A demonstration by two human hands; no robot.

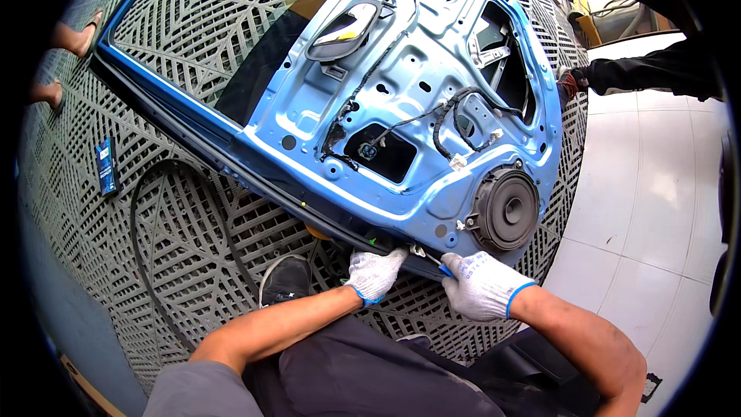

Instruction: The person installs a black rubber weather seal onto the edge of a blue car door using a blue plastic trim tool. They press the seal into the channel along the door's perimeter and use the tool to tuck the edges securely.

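A blue car door (309,108) lies on the slatted floor mats in front of me, its inner panel stripped bare and facing up. Along its near edge runs a black rubber door seal (297,208). My left hand (376,272), in a white knitted glove, is closed at that edge with its fingers round the seal; their tips are hidden. To its right, my gloved right hand (482,286) grips a screwdriver-like tool (429,256) with a thin metal shaft and some blue at the handle. The shaft points left along the door edge, close to a small white clip (417,250).
A round black speaker (505,208) sits in the door, and a mirror (343,35) lies near the window frame. A loose black strip (137,239) loops over the mats at left, near a blue packet (106,166). Other people's feet (76,37) stand at both sides.
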